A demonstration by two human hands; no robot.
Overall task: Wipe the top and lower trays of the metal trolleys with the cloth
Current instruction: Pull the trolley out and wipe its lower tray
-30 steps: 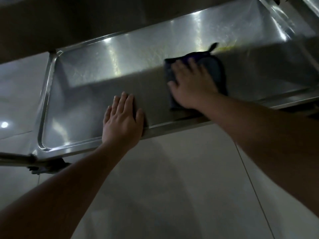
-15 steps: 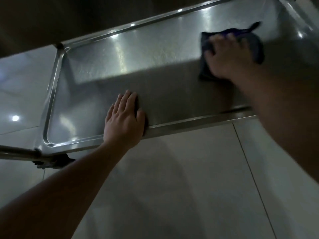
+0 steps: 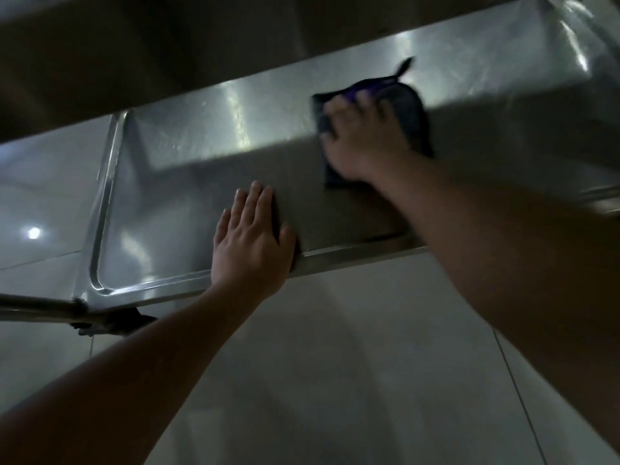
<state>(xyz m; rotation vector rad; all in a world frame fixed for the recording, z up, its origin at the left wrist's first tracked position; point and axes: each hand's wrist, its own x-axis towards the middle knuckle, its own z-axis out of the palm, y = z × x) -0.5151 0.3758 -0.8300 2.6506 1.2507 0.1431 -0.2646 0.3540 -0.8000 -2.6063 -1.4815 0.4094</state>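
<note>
While my right hand point(image 3: 364, 142) presses the dark, purple-edged cloth point(image 3: 416, 115) flat-fingered, left hand point(image 3: 251, 243) rests open on the steel tray point(image 3: 188, 146); glossy tiled floor point(image 3: 335, 380) below.

Your left hand point(image 3: 252, 241) lay flat, palm down, fingers straight and close together, pointing away from you, with the thumb spread out to the right. Its bare forearm ran back toward the lower left corner of the view. Your right hand point(image 3: 364, 140) was stretched farther forward, also palm down, its fingers point(image 3: 363, 97) spread a little and pressing downward; they showed blurred. Your right forearm was bare too and reached in from the right edge, crossing well above and beyond the left one. The two hands were apart, not touching.
</note>
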